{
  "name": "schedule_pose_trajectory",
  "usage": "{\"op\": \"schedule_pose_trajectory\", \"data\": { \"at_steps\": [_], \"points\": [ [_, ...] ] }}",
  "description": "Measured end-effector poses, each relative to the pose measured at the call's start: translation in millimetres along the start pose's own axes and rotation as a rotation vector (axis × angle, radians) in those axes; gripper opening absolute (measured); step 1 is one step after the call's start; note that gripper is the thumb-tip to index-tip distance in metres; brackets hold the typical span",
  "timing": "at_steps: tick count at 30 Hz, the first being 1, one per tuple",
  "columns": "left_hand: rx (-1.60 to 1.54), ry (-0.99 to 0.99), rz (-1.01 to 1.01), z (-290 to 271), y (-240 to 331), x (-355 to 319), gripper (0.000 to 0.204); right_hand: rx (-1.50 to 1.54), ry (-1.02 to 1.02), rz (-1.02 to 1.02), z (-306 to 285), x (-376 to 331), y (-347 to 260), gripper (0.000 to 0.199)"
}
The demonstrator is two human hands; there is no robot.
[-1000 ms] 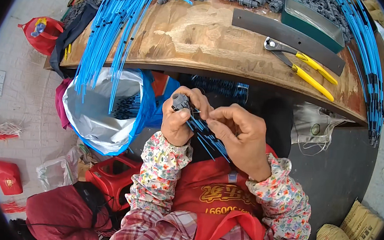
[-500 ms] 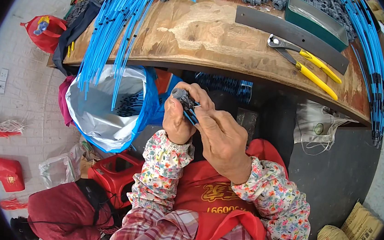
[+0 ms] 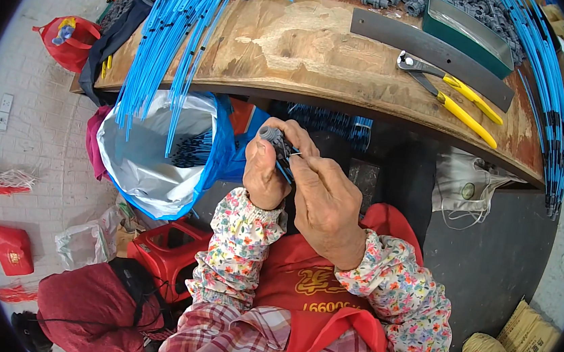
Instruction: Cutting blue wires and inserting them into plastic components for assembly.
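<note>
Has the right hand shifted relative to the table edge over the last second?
Yes. The right hand has drawn left, closing against the left hand and its small grey fitting, just below the wooden table edge.

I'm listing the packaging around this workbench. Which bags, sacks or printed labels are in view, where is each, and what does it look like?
Open plastic bag: under the bench edge, left of the hands; white with blue lining, dark pieces inside.
Red bag: floor, far left; handled.
Small red printed packet: floor, lower left; flat.
Clear plastic bag: floor, beside the red crate; crumpled.
Woven sacks: lower right; yellowish, printed.
</note>
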State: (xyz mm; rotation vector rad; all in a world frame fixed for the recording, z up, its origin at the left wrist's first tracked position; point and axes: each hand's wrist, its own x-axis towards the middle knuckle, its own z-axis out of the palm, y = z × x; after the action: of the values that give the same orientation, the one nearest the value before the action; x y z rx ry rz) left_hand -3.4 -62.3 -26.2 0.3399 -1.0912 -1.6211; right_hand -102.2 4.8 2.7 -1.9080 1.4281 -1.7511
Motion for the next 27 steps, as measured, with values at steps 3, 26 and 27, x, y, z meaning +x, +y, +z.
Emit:
{"op": "schedule_pose_trajectory", "data": {
  "at_steps": [3, 26, 27],
  "points": [
    [0.183, 0.017, 0.030, 7, 5, 2, 0.053, -0.125, 0.021, -0.050, 3, -2, 3, 0.036],
    [0.355, -0.004, -0.005, 17, 14, -4, 0.034, 0.569, -0.217, 0.681, -45, 28, 12, 0.015],
    [0.394, 0.026, -0.019, 19, 15, -4, 0.034, 0.581, -0.256, 0.654, -46, 30, 14, 0.016]
  ]
}}
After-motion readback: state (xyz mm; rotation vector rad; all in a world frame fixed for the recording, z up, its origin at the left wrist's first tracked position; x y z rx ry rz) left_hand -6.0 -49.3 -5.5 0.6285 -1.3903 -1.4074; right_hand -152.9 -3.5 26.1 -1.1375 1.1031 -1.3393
